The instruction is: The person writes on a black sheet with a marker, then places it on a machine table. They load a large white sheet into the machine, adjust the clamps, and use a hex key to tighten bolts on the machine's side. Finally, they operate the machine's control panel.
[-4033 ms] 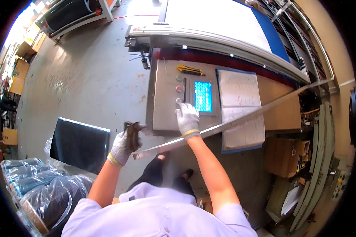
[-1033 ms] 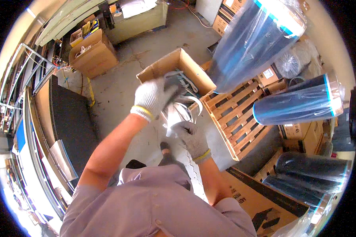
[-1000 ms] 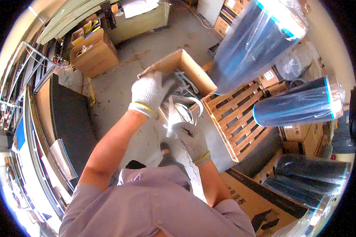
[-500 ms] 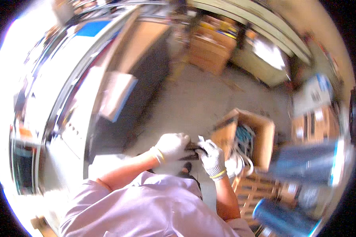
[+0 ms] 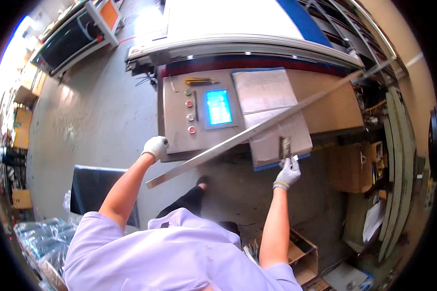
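Note:
My left hand (image 5: 155, 147), in a white knit glove, is closed beside the front left corner of a control panel (image 5: 177, 143). Whatever its curled fingers may hold is hidden. In my gloved right hand (image 5: 287, 175) a short, dark, narrow object with a pale mottled side (image 5: 285, 147) stands up from the fingers; blur hides its kind. It is in front of an opened paper folder (image 5: 272, 104) with a blue cover. Between my hands a long metal bar (image 5: 218, 149) slants across the panel and folder, apart from both hands.
The panel carries a lit blue screen (image 5: 218, 107), several round buttons (image 5: 191, 130) and a yellow utility knife (image 5: 199, 81). Behind it runs a machine's metal rail (image 5: 247, 44). Cardboard boxes (image 5: 347, 167) stand at right; a dark sheet-like panel (image 5: 99, 191) and plastic-wrapped goods (image 5: 43, 237) are at left.
My view has swung from the floor and boxes to the control panel. My hands, together around a dark object before, are now wide apart, with a dark object in the right.

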Demonstrator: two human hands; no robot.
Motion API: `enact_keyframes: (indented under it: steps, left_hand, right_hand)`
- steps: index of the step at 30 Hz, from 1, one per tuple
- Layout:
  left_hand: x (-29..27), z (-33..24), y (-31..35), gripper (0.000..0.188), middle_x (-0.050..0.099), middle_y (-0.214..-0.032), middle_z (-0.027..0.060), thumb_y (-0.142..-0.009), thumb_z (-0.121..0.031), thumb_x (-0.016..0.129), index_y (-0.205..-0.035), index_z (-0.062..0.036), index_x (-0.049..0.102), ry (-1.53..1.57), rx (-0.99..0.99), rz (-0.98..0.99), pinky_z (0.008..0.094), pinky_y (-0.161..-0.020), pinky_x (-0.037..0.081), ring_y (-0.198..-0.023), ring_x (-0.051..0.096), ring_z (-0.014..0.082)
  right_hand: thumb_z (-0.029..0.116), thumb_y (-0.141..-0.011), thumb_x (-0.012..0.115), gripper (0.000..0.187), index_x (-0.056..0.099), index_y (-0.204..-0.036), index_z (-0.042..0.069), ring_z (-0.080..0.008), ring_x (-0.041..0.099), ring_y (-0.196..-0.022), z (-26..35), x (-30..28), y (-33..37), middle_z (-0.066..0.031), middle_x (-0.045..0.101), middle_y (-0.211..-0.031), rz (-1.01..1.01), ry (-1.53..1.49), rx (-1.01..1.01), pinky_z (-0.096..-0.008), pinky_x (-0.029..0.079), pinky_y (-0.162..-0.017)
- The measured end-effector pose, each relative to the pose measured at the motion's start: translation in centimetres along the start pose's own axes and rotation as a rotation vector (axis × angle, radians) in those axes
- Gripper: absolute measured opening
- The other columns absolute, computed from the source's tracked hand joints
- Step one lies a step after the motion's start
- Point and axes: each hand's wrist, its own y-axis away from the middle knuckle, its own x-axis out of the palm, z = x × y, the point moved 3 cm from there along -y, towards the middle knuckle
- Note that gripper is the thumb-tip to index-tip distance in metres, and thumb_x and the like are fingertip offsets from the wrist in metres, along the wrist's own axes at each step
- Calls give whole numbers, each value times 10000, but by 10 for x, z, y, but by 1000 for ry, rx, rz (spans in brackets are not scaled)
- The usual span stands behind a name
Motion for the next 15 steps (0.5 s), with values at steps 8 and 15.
enact_keyframes:
  steps: [8, 15]
  left_hand:
    - [28, 4, -44, 517, 694, -1013, 192, -762, -516, 724, -999, -59, 676, 108, -385, -25, 432, -814, 531, -951, 665, 365]
    - [51, 62, -57, 453, 704, -924, 167, -762, -441, 726, -991, -55, 667, 333, -321, -98, 435, -789, 530, -846, 662, 390]
  right_hand:
    - [-38, -940, 479, 497, 403, -1422, 58, -186, 659, -663, 78, 75, 69, -165, 659, -1001, 355, -208, 196, -299, 571, -549]
    - [72, -942, 584, 120, 601, -1033, -5, -210, 693, -753, 133, 97, 139, -153, 697, -921, 677, -396, 603, -311, 567, -657]
